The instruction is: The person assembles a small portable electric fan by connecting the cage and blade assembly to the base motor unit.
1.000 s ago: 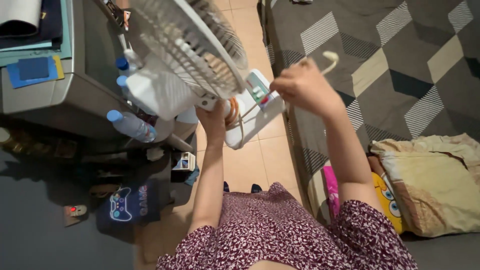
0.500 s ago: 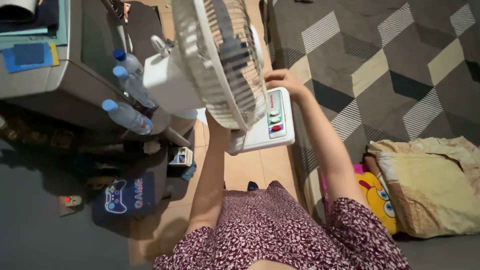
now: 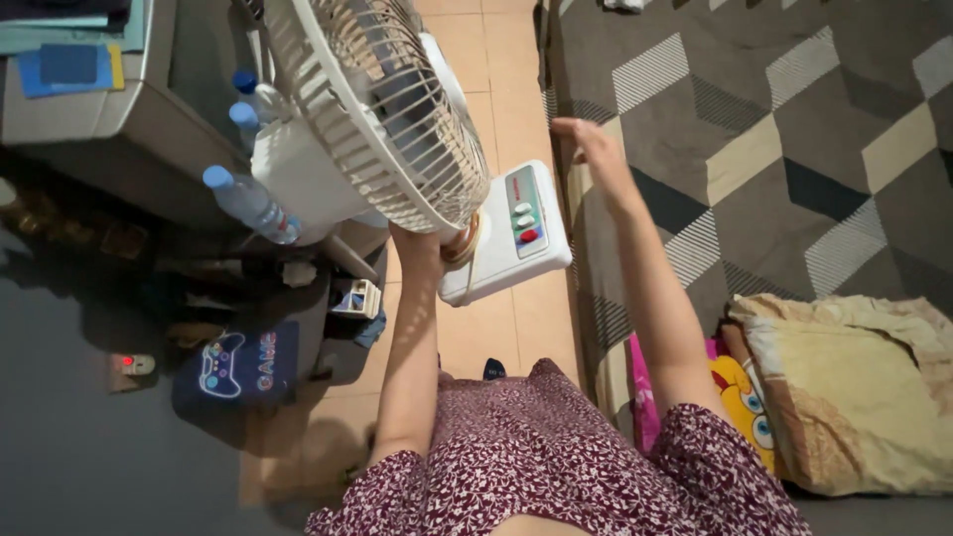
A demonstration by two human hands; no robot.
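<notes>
Left hand [image 3: 422, 241] fingers are clamped round the neck of the white desk fan [image 3: 382, 119], carried tilted above the tiled floor [image 3: 496, 328]. Right hand [image 3: 588, 139], half a second ago on the fan base [image 3: 504, 233], is now off it, fingers loosely apart over the mattress [image 3: 754, 129] edge. One hand bears the load. Water bottles [image 3: 243, 194] crowd the cage's left; the floor strip is narrow.

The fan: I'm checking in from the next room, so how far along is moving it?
Done: the white fan is off the tiled floor. In hand: left hand grips its neck; right hand is off it, open above the bed. Left: setting it down.
</notes>
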